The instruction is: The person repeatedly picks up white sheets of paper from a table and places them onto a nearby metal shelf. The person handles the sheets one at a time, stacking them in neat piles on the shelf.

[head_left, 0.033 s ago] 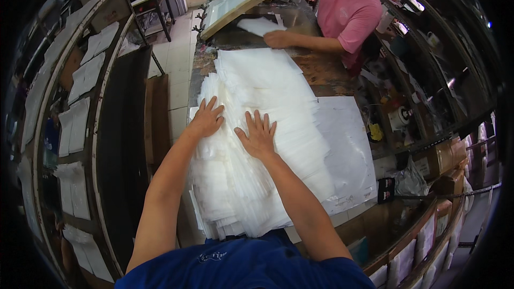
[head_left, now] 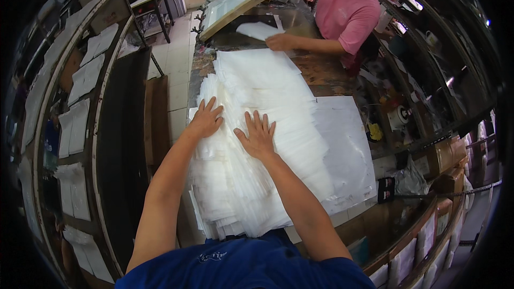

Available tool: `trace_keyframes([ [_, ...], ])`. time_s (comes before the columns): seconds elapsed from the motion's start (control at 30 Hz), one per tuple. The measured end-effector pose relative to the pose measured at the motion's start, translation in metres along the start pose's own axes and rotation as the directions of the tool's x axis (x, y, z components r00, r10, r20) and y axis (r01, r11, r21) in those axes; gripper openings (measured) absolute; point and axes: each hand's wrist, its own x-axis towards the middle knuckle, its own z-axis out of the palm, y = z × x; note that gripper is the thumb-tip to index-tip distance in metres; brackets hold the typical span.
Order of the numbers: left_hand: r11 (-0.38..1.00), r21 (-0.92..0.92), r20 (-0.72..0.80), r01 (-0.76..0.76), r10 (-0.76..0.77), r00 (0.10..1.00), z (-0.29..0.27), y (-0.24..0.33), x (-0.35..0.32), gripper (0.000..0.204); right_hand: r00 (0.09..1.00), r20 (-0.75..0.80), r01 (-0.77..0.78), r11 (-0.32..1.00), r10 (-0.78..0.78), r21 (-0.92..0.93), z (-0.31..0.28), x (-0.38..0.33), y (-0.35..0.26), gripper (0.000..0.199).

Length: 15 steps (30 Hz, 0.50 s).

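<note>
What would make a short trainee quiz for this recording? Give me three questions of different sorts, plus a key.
1. True or false: the wearer's right hand is closed into a fist.
2. What colour is the co-worker's shirt? A) green B) pink C) yellow
3. Fill in: the wearer's left hand rests on the ____.

Key:
1. False; its fingers are spread.
2. B
3. white sheets
</note>
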Motion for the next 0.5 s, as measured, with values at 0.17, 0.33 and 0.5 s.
trace_keyframes([
  [0.17, 0.997, -0.076, -0.168, 0.029, -0.042, 0.985, -0.006, -0.012, 0.008, 0.044, 0.976, -0.185, 0.158, 0.96, -0.117, 0.231, -0.03, -0.05, 0.019, 0.059],
  [0.33, 0.978, -0.164, -0.549, -0.128, 0.017, 0.836, -0.035, 0.019, -0.007, 0.028, 0.893, -0.423, 0.02, 0.926, 0.153, 0.376, -0.058, -0.191, 0.077, 0.035],
  [0.5, 0.889, -0.124, -0.593, -0.442, 0.291, 0.751, -0.071, 0.111, 0.015, 0.017, 0.702, -0.518, -0.312, 0.865, 0.489, 0.393, -0.067, -0.315, 0.112, 0.028],
])
